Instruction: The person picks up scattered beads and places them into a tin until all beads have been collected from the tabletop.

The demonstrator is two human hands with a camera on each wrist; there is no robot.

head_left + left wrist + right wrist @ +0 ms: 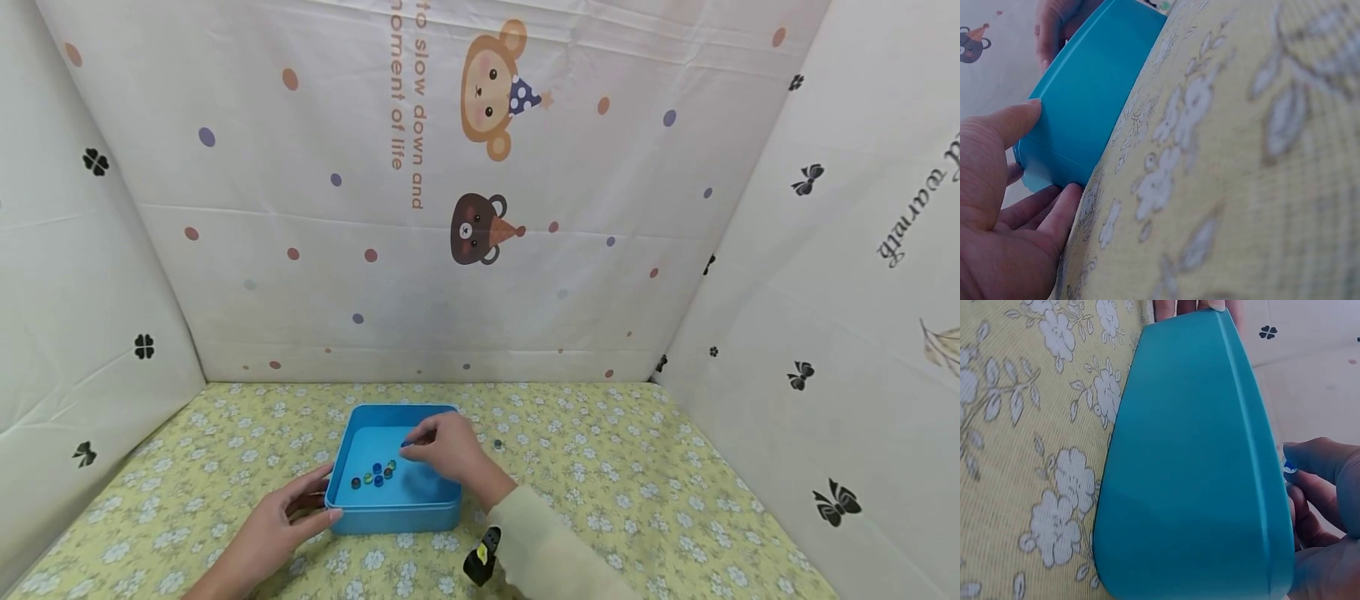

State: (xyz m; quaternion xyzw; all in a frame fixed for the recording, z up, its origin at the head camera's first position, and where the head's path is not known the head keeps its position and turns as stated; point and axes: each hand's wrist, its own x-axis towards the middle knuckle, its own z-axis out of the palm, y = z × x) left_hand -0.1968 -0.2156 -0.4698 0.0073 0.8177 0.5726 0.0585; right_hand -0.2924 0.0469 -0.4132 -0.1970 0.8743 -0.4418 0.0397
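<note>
A blue open box stands on the table, with several glass marbles in blue, brown and green lying together on its floor. My left hand holds the box's near left corner, thumb at the rim and fingers around the side; the left wrist view shows the thumb and fingertips touching the blue wall. Over the inside of the box, my right hand pinches a blue marble between thumb and fingertips. The box wall hides the other marbles in both wrist views.
A single marble lies outside the box, just to its right on the yellow floral tablecloth. White printed cloth walls rise behind and on both sides. A black strapped device is at my right wrist.
</note>
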